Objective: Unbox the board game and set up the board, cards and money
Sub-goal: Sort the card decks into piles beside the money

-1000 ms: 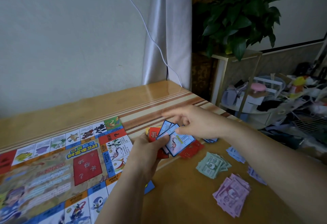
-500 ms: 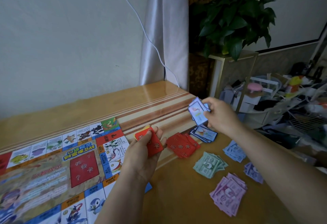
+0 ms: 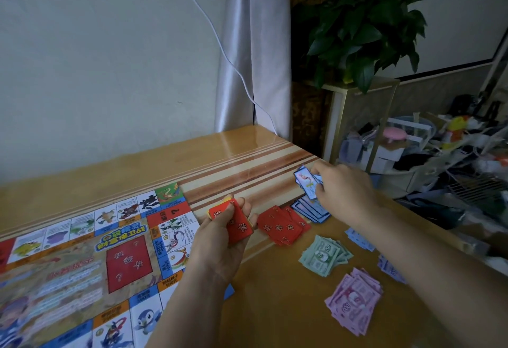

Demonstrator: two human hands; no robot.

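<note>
Your board (image 3: 82, 259) shows white, blue, orange and red squares round a tan centre bearing a red panel. The red cards (image 3: 233, 222) in your left hand (image 3: 220, 240) and the red pile (image 3: 280, 228) carry white characters. The blue-bordered cards (image 3: 306, 182) have pale faces. Recorded also: green notes (image 3: 321, 255), pink notes (image 3: 354, 301), pale blue notes (image 3: 360, 237). The table (image 3: 233, 160) is honey wood, with brown and cream stripes running to its far right corner.

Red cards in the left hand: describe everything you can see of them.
The red cards are a small stack, paper-like, backs up, with white characters and question marks; a yellow edge shows beneath. The left hand grips them, thumb across the top, fingers curled round the far edge, above the table between the board and a loose red pile.
</note>
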